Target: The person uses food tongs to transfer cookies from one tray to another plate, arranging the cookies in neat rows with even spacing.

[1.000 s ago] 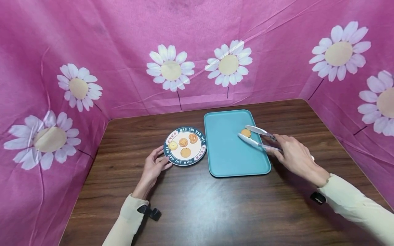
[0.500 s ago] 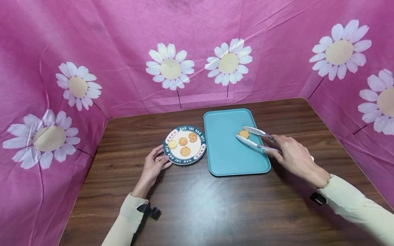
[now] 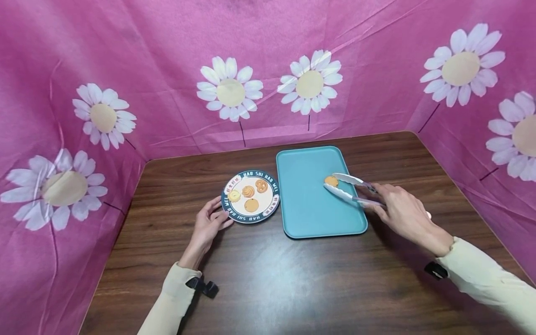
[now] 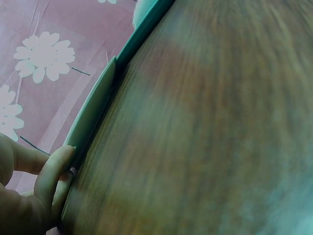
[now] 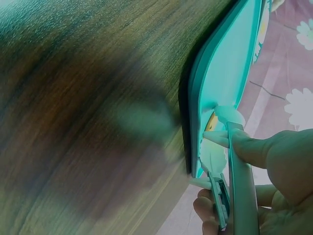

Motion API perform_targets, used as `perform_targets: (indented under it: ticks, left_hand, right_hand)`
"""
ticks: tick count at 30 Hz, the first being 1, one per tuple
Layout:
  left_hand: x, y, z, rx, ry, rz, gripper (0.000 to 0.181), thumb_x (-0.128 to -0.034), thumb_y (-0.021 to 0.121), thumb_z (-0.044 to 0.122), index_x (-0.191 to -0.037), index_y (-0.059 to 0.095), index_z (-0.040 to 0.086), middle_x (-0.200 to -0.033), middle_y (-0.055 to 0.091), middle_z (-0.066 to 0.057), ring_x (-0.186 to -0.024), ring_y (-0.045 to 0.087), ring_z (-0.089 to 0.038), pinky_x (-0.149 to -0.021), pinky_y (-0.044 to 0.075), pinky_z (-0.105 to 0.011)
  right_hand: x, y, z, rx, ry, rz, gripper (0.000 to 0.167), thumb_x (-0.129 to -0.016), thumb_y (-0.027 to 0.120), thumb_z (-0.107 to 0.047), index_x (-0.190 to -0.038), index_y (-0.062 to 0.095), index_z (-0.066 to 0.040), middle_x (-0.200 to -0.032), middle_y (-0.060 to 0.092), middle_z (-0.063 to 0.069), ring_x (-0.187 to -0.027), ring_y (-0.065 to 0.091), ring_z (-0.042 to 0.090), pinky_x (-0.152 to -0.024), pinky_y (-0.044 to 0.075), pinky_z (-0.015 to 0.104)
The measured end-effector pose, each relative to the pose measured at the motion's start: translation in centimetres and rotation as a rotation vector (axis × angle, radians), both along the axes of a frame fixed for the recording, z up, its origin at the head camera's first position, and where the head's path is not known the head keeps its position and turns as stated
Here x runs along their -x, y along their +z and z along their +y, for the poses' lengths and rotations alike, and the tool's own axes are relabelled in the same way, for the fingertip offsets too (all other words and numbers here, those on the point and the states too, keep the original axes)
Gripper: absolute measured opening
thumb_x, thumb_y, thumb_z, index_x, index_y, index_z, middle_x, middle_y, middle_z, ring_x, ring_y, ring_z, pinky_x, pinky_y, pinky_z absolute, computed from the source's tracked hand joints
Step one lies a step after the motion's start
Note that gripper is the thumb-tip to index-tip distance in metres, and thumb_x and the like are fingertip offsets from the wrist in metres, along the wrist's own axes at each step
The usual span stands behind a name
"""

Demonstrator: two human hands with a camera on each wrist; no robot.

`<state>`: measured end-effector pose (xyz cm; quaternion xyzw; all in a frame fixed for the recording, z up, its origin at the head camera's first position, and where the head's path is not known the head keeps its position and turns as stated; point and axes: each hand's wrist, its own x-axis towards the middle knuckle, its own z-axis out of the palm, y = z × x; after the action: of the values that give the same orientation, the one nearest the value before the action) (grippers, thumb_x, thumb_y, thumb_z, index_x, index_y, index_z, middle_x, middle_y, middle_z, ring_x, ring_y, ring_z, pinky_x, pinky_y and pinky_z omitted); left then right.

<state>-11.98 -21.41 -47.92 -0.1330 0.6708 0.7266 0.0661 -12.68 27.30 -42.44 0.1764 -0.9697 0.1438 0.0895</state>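
My left hand [image 3: 208, 223] holds the near left rim of a round plate [image 3: 272, 209] with a dark patterned border; in the left wrist view the thumb and fingers [image 4: 57, 164] meet at its edge. Several cookies lie on the plate, among them a swirl cookie [image 3: 248, 191], a pretzel cookie [image 3: 261, 186] and a round cookie [image 3: 251, 205]. My right hand [image 3: 404, 214] grips metal tongs [image 3: 356, 199], their two tips spread over a turquoise tray [image 3: 311, 209]. One round cookie [image 3: 331, 181] sits on the tray at the tongs' tips, partly hidden by them.
Plate and tray stand side by side on a dark wooden table [image 3: 268, 288], their edges close together. A pink cloth with large daisies [image 3: 268, 28] hangs behind and at both sides. Each sleeve carries a black strap device [image 3: 204, 287].
The round cookie on the tray has shifted slightly left with the tongs, which have since drawn back a little to the right. The left hand and plate stay in place.
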Motion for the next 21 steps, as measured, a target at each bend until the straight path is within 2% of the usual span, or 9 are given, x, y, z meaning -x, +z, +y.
perform_targets:
  ticks: [5,21]
  left_hand:
    - [-0.01,-0.01,0.04,-0.007,0.001,0.003,0.065,-0.0996,0.052,-0.015,-0.159,0.034,0.002,-0.161,0.038,-0.021,-0.099,0.065,-0.005,-0.083,0.067,-0.020]
    - [-0.05,-0.06,0.05,-0.006,0.004,0.006,0.065,-0.0994,0.052,-0.015,-0.159,0.034,0.002,-0.160,0.037,-0.021,-0.098,0.065,-0.005,-0.084,0.067,-0.020]
  right_hand:
    - [0.13,-0.11,0.01,0.003,0.018,0.025,0.050,-0.094,0.078,-0.029,-0.131,0.063,0.001,-0.105,0.073,0.023,-0.083,0.069,0.039,-0.056,0.057,0.060]
    - [0.54,-0.55,0.28,0.008,0.040,0.054,0.050,-0.093,0.079,-0.026,-0.131,0.062,0.001,-0.109,0.073,0.024,-0.087,0.070,0.042,-0.060,0.057,0.062]
